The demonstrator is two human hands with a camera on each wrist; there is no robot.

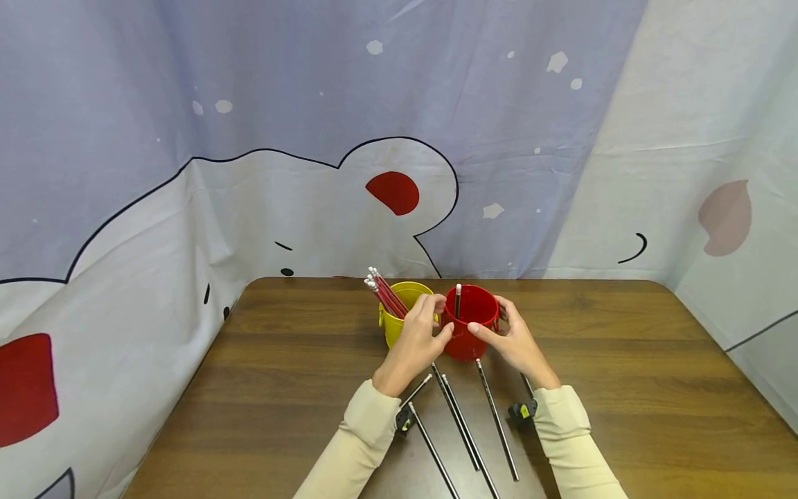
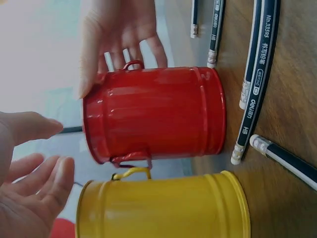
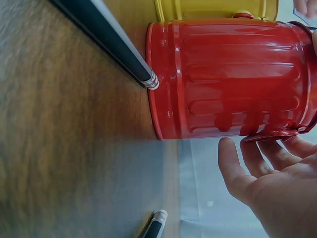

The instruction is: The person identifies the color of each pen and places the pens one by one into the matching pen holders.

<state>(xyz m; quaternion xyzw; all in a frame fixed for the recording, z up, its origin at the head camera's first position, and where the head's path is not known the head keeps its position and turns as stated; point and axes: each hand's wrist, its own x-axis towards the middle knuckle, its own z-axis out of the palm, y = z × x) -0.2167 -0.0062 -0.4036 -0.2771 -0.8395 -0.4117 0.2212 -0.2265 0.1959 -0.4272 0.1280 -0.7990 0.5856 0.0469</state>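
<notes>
A red metal bucket (image 1: 464, 344) stands upright on the table, and my right hand (image 1: 515, 341) holds it from the right, thumb at the rim and fingers along the side by its handle (image 3: 271, 135). One dark pencil (image 1: 458, 302), eraser end up, leans inside it. My left hand (image 1: 416, 338) hovers at the bucket's left rim with thumb and fingers apart; in the left wrist view the thumb tip comes close to that pencil (image 2: 73, 130). Right beside stands a yellow bucket (image 2: 163, 208), partly behind my left hand, with several red, white-tipped pencils (image 1: 388, 296) sticking out.
Several dark, white-striped pencils (image 1: 497, 419) lie spread over the wooden table (image 1: 299, 395) between my forearms and the buckets. A wrist camera (image 1: 522, 411) sits at each sleeve. Behind the table's far edge hangs a printed curtain (image 1: 524, 138).
</notes>
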